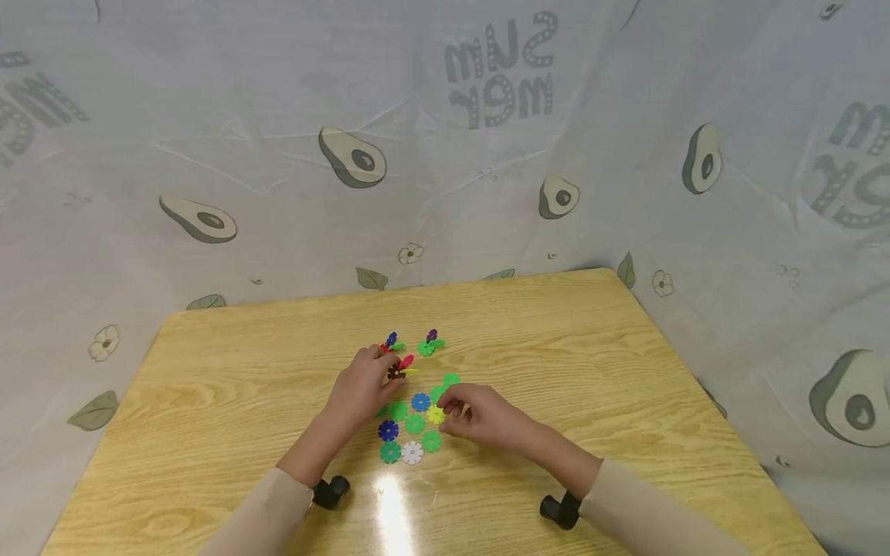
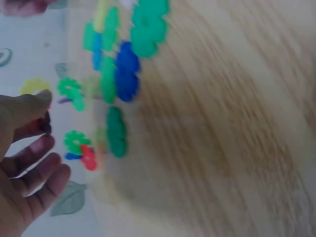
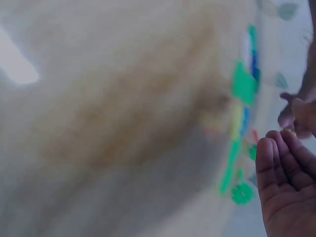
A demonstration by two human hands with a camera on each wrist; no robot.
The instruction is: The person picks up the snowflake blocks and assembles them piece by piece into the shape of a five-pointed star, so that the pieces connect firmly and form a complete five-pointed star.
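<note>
My left hand [image 1: 361, 382] pinches a small joined cluster of notched plastic discs [image 1: 396, 371], one dark, one pink and one yellow. In the left wrist view, the yellow disc [image 2: 34, 86] shows beyond the thumb, and most of the cluster is hidden by the fingers. My right hand [image 1: 487, 417] is over the right side of the loose discs, its fingers loosely bent with nothing visible between them. Below and between the hands lie flat loose discs, among them a blue one [image 1: 420, 401], a yellow one [image 1: 435, 415], a white one [image 1: 412, 452] and several green ones [image 1: 414, 424].
Two joined clusters stand farther back: a green and purple one [image 1: 427, 347], and a red, green and blue one [image 1: 392, 340] partly behind the left hand. The wooden table [image 1: 556, 324] meets a pale avocado-print cloth [image 1: 445, 193] behind and at the sides.
</note>
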